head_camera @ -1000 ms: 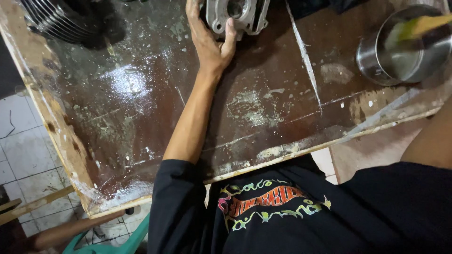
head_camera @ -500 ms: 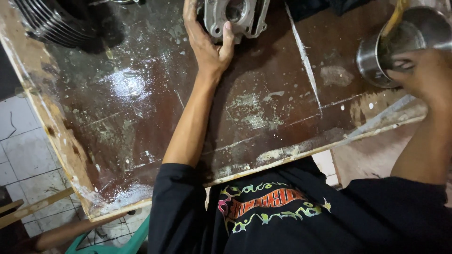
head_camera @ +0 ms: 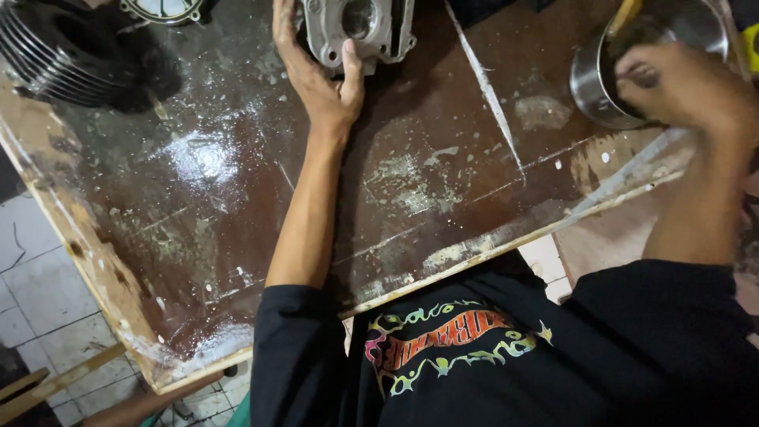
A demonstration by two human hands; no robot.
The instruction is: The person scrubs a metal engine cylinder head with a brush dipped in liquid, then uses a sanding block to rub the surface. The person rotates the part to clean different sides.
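My left hand (head_camera: 316,75) grips a grey cast-metal engine part (head_camera: 360,24) with a round bore, at the far edge of a wet, stained wooden table (head_camera: 237,198). The thumb lies on the part's near face. My right hand (head_camera: 684,87) is at the rim of a round steel pot (head_camera: 589,87) on the table's right corner. Its fingers are closed over a wooden-handled brush (head_camera: 624,14) that dips into the pot. The brush head is hidden inside.
A black finned engine cylinder (head_camera: 55,55) lies at the far left corner, with a round metal part (head_camera: 162,8) beside it. White tiled floor (head_camera: 32,292) shows on the left past the table edge. Wooden slats (head_camera: 47,383) lie low left.
My right hand has come in from the right and settled over the pot, taking the brush. The view has shifted a little left. My left hand stays on the engine part.
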